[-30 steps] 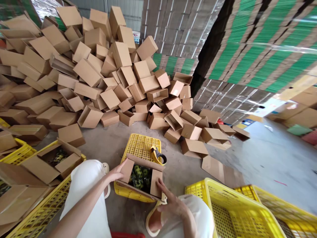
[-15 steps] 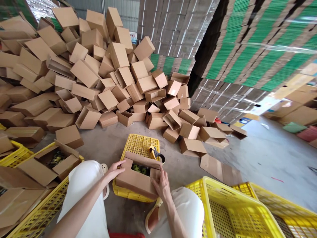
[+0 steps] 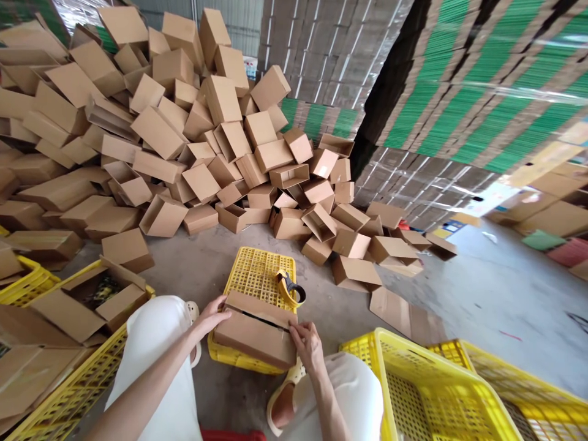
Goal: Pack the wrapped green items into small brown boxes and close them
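A cardboard box [image 3: 257, 344] rests on an upturned yellow crate [image 3: 257, 269] between my knees. Its long top flaps lie folded inward, with a narrow dark gap between them that hides the contents. My left hand [image 3: 212, 316] grips the box's left end, fingertips at the far corner. At the right end, my right hand [image 3: 309, 348] is closed in a pinch at the flap edge by the gap. A yellow and black tape dispenser [image 3: 289, 289] sits on the crate just beyond the box, touched by neither hand.
A big heap of cardboard boxes [image 3: 184, 141] fills the floor ahead. Yellow crates stand to my right [image 3: 432, 380] and left [image 3: 87, 380]; an open box [image 3: 110, 294] with dark and yellowish contents is in the left one. Wrapped stacks of flattened cardboard [image 3: 482, 86] rise behind.
The box's long flaps have come down, covering the green items that showed inside. My right hand has shifted slightly up and right, its fingers now pinched at the flap edge.
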A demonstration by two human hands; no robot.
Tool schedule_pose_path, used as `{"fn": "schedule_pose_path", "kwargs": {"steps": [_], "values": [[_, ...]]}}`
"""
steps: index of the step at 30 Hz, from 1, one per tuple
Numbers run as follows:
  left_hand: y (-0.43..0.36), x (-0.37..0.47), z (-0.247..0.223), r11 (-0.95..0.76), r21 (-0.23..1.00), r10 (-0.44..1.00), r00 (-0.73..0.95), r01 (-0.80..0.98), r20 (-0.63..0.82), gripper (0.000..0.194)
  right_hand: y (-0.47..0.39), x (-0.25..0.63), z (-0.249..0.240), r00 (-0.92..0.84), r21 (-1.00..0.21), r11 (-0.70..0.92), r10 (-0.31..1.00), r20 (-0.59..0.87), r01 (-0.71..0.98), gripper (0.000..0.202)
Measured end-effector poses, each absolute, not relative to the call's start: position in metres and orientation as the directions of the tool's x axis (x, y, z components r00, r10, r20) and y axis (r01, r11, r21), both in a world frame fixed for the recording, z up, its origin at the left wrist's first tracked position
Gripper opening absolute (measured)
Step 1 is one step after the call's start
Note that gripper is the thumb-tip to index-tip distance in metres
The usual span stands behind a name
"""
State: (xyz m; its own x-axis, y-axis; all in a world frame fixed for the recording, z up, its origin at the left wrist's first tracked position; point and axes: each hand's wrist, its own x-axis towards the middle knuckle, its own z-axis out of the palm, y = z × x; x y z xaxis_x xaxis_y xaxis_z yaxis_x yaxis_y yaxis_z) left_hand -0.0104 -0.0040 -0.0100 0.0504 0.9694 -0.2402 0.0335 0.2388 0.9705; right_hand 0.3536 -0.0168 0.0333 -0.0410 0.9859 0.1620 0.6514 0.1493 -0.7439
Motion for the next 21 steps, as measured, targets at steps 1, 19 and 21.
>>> {"fn": "schedule_pose_path", "kwargs": {"steps": [1, 19, 21], "values": [[-0.004, -0.011, -0.013, 0.252, 0.967, 0.967, 0.018, 0.046, -0.253, 0.070, -0.017, 0.353, 0.032, -0.058, -0.737, 0.156, 0.986, 0.156, 0.658, 0.054], [-0.018, -0.013, -0.027, 0.161, 0.860, 0.975, 0.057, 0.484, -0.215, 0.072, -0.014, 0.344, -0.049, -0.052, -0.720, 0.101, 0.995, 0.089, 0.687, 0.065], [-0.021, -0.009, -0.030, 0.152, 0.865, 0.975, 0.073, 0.478, -0.212, 0.077, -0.013, 0.340, -0.059, -0.059, -0.721, 0.069, 0.997, 0.039, 0.689, 0.073]]}}
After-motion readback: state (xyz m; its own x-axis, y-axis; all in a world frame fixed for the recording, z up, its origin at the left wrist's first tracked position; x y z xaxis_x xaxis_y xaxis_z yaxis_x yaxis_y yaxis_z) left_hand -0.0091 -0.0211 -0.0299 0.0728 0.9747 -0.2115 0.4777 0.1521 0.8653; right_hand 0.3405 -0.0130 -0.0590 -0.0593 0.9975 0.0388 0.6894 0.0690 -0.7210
